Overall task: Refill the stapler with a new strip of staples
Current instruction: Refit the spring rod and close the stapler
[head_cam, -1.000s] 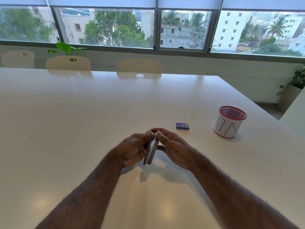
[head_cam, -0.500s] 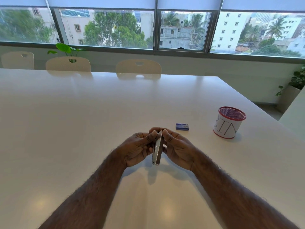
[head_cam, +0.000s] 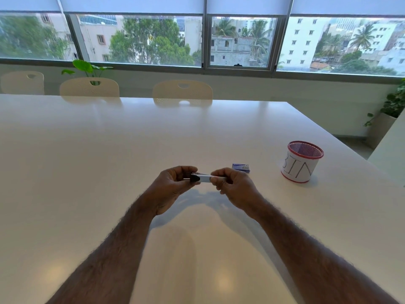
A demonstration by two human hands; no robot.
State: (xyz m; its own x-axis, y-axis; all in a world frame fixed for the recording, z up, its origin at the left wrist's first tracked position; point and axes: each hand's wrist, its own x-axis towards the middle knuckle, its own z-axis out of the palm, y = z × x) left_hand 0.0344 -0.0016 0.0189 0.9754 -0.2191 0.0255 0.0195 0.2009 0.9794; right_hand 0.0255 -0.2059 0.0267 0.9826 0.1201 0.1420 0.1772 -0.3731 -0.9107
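Two hands, left hand [head_cam: 173,183] and right hand [head_cam: 232,183], pinch stapler [head_cam: 202,178] ends; risk: slipping grip drops it.

Stapler [head_cam: 202,178]: I am turning it from upright to lying crosswise.
My hands: left hand [head_cam: 173,185] and right hand [head_cam: 235,186] are spreading to its ends.

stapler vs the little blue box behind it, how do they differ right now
The stapler is held above the table between the left hand and right hand; the little blue box lies on the table, untouched. The stapler is silver with a black end; the box is blue with a pale label. The stapler looks longer and slimmer, the box short and blocky. Both lie roughly level, lengthwise left to right.
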